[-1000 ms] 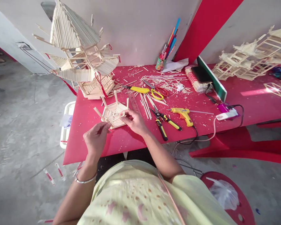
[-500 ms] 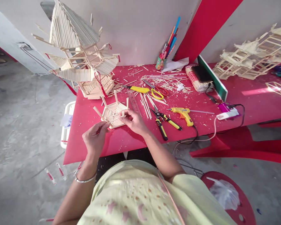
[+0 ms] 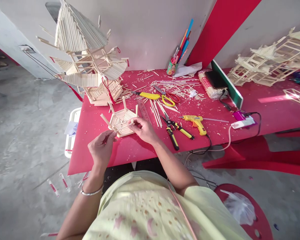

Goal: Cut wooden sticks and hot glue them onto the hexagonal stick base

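A hexagonal base [image 3: 122, 120] built of thin wooden sticks lies near the table's front left edge, with short stick posts standing at its corners. My left hand [image 3: 102, 146] is closed in a pinch at the base's near-left corner. What it grips is mostly covered by the fingertips and looks like a post there. Thumb and fingers of my right hand [image 3: 142, 129] close around a short stick post [image 3: 132, 122] at the near-right corner. Just beyond the base lies a transparent ruler [image 3: 143, 109], partly under loose sticks.
A stick pagoda [image 3: 82, 75] with red tassels stands back left. Scissors [image 3: 168, 98], a yellow utility knife [image 3: 149, 95], cutting pliers [image 3: 173, 130] and a glue gun [image 3: 196, 123] lie rightward. Loose sticks [image 3: 155, 111] are scattered about. A power strip [image 3: 243, 122] trails cords over the edge.
Both hands keep their pinches at the base's corners. The whole view has shifted very slightly; nothing else has visibly moved.
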`<move>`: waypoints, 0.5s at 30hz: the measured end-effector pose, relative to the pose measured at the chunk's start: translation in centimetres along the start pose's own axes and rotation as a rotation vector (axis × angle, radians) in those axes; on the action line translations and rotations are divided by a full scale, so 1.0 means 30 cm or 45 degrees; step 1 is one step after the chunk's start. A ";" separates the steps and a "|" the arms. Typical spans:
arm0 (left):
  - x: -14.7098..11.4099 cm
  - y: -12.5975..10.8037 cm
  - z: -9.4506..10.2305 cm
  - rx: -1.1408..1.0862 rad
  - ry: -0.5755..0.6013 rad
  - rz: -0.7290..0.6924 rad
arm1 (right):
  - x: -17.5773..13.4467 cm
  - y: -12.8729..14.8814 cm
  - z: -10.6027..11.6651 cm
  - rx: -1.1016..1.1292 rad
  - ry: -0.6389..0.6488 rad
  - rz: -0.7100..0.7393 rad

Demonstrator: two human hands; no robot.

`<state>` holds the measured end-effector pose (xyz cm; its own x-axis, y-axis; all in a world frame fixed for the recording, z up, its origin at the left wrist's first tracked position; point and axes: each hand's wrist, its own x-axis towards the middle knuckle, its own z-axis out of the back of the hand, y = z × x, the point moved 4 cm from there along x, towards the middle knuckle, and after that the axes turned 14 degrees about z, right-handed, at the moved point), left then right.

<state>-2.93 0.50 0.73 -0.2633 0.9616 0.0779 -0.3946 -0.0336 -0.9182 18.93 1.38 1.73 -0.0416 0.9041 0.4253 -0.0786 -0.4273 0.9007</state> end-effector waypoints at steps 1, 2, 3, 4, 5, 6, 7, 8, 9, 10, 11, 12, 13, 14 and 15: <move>0.000 -0.001 0.000 0.001 -0.002 -0.005 | 0.000 0.001 -0.001 0.002 0.006 -0.002; 0.001 -0.002 0.000 0.001 -0.005 -0.009 | 0.001 0.002 -0.002 0.006 0.009 -0.003; 0.001 -0.002 0.001 -0.001 -0.007 -0.013 | 0.001 0.002 -0.003 0.010 0.011 -0.002; 0.002 -0.002 0.001 -0.003 -0.009 -0.018 | 0.001 0.002 -0.004 0.015 0.012 0.000; 0.002 -0.001 0.002 -0.006 -0.010 -0.024 | 0.001 0.002 -0.004 0.018 0.014 0.004; 0.002 -0.001 0.002 -0.007 -0.007 -0.034 | 0.001 0.001 -0.005 0.020 0.015 0.009; 0.002 -0.002 0.002 -0.004 -0.004 -0.049 | 0.001 0.001 -0.005 0.019 0.019 0.013; 0.002 -0.002 0.003 0.001 -0.001 -0.065 | 0.001 0.000 -0.005 0.016 0.023 0.015; 0.002 -0.004 0.003 0.011 0.000 -0.082 | 0.002 -0.001 -0.005 0.008 0.027 0.014; 0.001 -0.005 0.004 0.024 -0.002 -0.096 | 0.002 -0.002 -0.005 -0.001 0.030 0.011; 0.001 -0.007 0.005 0.041 -0.005 -0.111 | 0.002 -0.001 -0.005 -0.010 0.035 0.009; 0.000 -0.009 0.006 0.060 -0.011 -0.126 | 0.002 0.000 -0.005 -0.016 0.041 0.007; -0.001 -0.012 0.007 0.080 -0.016 -0.141 | 0.003 0.003 -0.005 -0.020 0.045 0.007; -0.003 -0.015 0.008 0.100 -0.017 -0.159 | 0.003 0.006 -0.005 -0.023 0.048 0.006; -0.004 -0.018 0.008 0.117 -0.016 -0.176 | 0.003 0.010 -0.005 -0.024 0.052 0.005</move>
<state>-2.91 0.33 1.32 -0.2120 0.9552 0.2064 -0.5065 0.0732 -0.8591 18.76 1.33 2.02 -0.0822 0.9016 0.4247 -0.0972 -0.4313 0.8969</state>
